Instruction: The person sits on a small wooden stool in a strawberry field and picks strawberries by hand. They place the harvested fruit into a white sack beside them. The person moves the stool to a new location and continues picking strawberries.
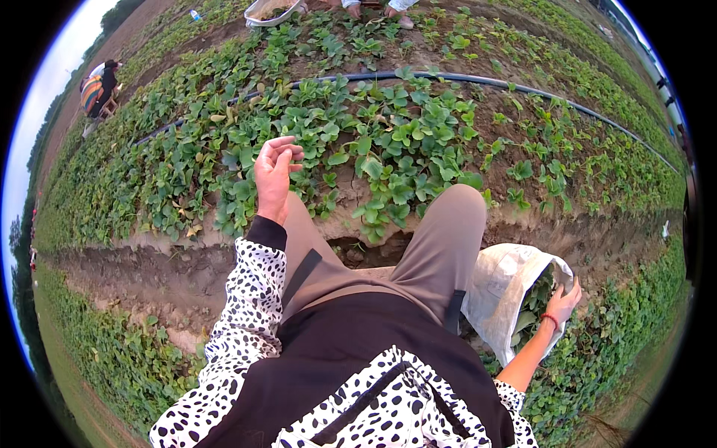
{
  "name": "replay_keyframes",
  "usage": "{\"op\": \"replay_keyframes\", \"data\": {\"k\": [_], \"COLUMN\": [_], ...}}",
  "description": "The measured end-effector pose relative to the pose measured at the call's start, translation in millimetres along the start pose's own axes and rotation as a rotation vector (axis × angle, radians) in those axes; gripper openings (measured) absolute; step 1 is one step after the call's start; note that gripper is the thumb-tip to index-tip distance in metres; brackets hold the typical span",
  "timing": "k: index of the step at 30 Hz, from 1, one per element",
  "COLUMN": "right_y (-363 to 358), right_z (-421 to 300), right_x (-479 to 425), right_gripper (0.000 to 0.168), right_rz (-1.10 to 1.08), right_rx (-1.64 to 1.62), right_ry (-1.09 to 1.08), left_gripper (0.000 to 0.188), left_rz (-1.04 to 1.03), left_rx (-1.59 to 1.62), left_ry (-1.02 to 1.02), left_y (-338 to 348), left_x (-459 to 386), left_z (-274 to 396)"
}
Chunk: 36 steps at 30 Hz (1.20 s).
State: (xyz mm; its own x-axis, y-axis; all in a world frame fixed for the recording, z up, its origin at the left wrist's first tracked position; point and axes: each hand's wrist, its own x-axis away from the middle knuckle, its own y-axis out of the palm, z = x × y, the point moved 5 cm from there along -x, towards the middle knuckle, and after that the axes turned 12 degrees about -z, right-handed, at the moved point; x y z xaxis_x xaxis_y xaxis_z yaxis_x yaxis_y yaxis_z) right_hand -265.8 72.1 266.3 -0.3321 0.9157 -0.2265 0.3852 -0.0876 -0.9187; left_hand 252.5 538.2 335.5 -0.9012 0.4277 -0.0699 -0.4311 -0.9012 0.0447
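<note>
My left hand (274, 173) is raised above the strawberry plants (392, 129) in front of my left knee. Its fingers are loosely curled and partly apart, and I see nothing in them. Low on my right side leans a dirty white woven sack (493, 285), its mouth tilted to the right. Green leaves (535, 302) lie inside it; how deep they go is hidden. My right hand (563, 302), with a red bracelet at the wrist, grips the sack's far rim, thumb towards the inside.
A dark hose (386, 75) runs across the bed beyond my knees. Opposite me are another person's hands (354, 10) among the plants, beside a white sack (271, 14). Someone sits on a low stool (109, 106) at far left. A soil furrow (151, 274) crosses under me.
</note>
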Motion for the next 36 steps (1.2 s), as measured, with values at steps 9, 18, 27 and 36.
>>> {"op": "replay_keyframes", "data": {"k": [9,18,27,36], "right_y": [4,2,19,63], "right_z": [-100,-108,-107,-86], "right_x": [20,26,-6,-29], "right_gripper": [0.050,0.040,0.036,0.038], "right_rz": [0.123,0.075,-0.006,-0.010], "right_rx": [-0.076,-0.266,-0.333,-0.126], "right_ry": [-0.095,-0.152,-0.140,-0.295], "left_gripper": [0.018,0.026,0.025,0.023], "left_rz": [-0.197,-0.747,-0.813,-0.864], "left_rx": [-0.219,-0.648,-0.763,-0.997], "left_ry": [0.104,-0.536,-0.536,-0.027], "left_y": [38,-90,-42,26], "left_x": [-49,-63,-41,42], "left_z": [38,-106,-57,100]}}
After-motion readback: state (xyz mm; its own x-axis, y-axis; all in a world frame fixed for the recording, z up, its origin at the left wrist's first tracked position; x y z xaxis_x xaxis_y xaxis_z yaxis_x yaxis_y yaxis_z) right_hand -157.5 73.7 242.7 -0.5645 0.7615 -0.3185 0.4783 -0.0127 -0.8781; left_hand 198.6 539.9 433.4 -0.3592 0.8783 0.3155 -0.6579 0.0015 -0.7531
